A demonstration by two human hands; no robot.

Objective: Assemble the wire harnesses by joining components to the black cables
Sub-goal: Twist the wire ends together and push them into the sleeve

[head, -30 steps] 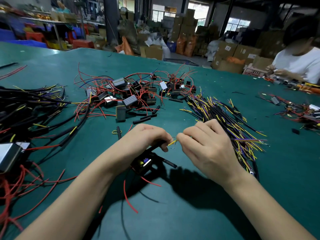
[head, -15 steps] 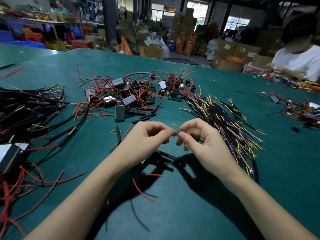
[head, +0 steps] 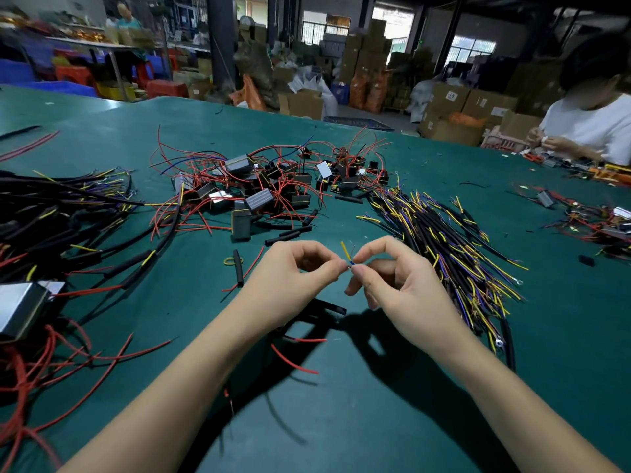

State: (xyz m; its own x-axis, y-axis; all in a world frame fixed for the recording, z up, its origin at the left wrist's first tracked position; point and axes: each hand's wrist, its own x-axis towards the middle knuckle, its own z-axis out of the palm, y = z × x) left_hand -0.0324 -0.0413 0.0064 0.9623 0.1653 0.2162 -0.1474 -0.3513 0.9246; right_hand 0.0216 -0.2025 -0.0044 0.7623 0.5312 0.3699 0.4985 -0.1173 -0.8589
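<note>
Across the frame spreads my green table (head: 375,421) in a warehouse; centre-frame, my left hand (head: 290,281) and right hand (head: 399,285) pinch thin wire ends (head: 347,257) together.

cardboard boxes (head: 447,97) behind green table (head: 102,110).

The only mark that can be made out is a small white label on a cardboard box (head: 451,96) in the stacks beyond the far edge of the table; it seems to carry the number 19, though the digits are small and not sharp. Other boxes (head: 499,112) nearby also bear white labels, but their print is too small and blurred to read. Nothing legible shows on the components or cables lying on the table.
</note>
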